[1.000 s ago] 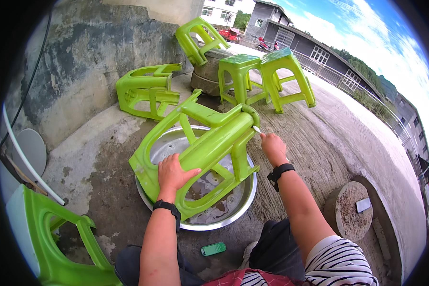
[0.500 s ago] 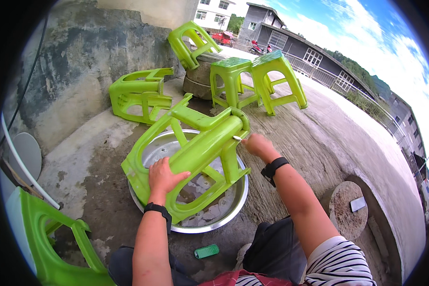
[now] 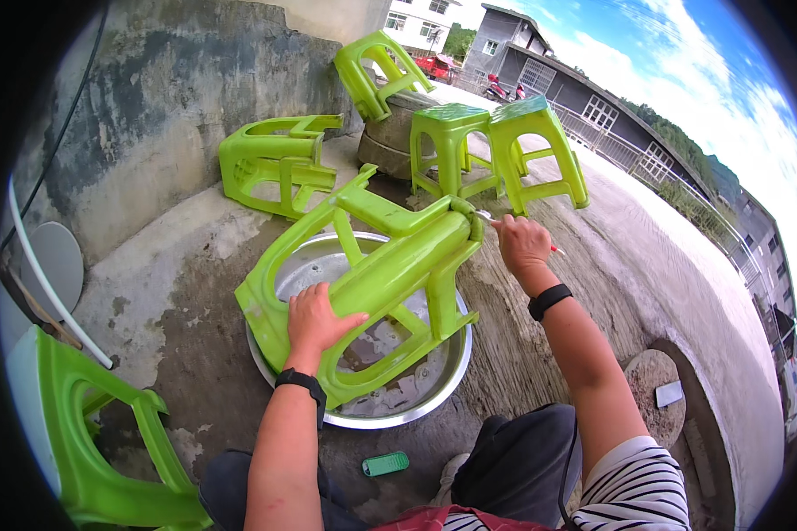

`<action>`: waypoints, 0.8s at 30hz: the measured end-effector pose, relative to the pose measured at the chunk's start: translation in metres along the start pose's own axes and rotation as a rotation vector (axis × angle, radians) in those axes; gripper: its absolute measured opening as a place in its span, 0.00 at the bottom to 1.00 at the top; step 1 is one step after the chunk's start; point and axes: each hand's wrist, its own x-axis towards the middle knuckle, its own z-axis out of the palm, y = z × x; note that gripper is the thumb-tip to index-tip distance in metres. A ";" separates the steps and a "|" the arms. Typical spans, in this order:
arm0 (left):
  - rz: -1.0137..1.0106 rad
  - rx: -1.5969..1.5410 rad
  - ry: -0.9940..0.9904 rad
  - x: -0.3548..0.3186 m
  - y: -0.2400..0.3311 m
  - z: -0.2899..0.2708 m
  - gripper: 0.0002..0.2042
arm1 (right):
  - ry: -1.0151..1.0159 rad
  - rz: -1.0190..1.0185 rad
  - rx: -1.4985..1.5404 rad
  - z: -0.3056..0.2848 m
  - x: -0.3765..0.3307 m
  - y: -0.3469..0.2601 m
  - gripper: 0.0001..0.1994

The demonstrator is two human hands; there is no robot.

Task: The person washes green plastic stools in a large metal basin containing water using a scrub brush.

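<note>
Lime-green plastic stool on its side over the steel basin, both our hands on it.

We start with the stool point(image 3: 376, 274): it lies tipped across the wide metal basin point(image 3: 416, 403) on the concrete, legs pointing away from us, and it looks like light, stiff moulded plastic, wet and likely slick. Our left hand point(image 3: 314, 323) is spread flat and pressing on the broad side panel, fingers curled over the edge, a sound hold since the rails and leg edges give the best purchase. Our right hand point(image 3: 522, 243) is closed around a thin brush with a red handle point(image 3: 553, 250) at the stool's far corner. Behind stand two upright stools point(image 3: 496, 146); a small green bar of soap, we think, point(image 3: 386, 463) lies by our knee.
</note>
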 end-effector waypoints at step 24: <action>-0.062 -0.028 -0.094 0.003 0.012 -0.011 0.40 | -0.508 0.250 0.299 -0.020 0.027 -0.021 0.25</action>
